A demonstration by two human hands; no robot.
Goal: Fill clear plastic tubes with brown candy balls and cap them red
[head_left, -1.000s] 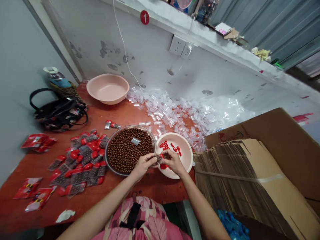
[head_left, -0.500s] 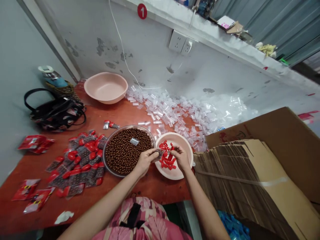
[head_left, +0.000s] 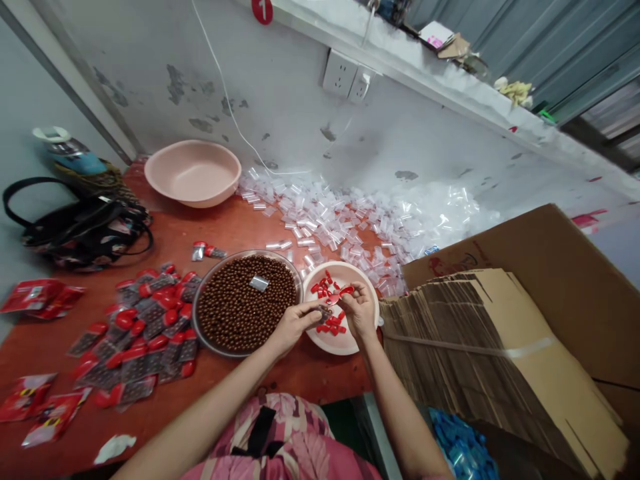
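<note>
L hand (head_left: 295,327), just below ctr of frame: thumb + fingertips pinched close tog., gripping a small clear plastic sleeve w/ brown balls inside (head_left: 325,312). R hand (head_left: 361,312), just right of it: thumb + index nearly meeting on a curved glossy red plastic cap (head_left: 346,291), held right by the sleeve's upper end; can't tell if the two touch. Both hands are above the L half of a round pale-pink plastic basin (head_left: 345,270), ctr-right, w/ loose red plastic caps (head_left: 331,328) in it.

Just left of that basin, ctr of frame: round shallow bowl w/ a greyish rim (head_left: 196,319), full of shiny brown balls (head_left: 230,307), one clear plastic pc (head_left: 259,283) lying on top. Lower left: heap of red-capped clear packs (head_left: 145,327) w/ dark balls inside. Upper ctr, along the wall: scattered clear plastic sleeves (head_left: 325,217). Upper left: larger oval pink plastic basin (head_left: 195,173); black patterned handbag (head_left: 85,227) at far L edge. Lower right: strapped stack of flat brown cardboard (head_left: 450,333). Red-brown tabletop (head_left: 310,377) under most of it.
</note>
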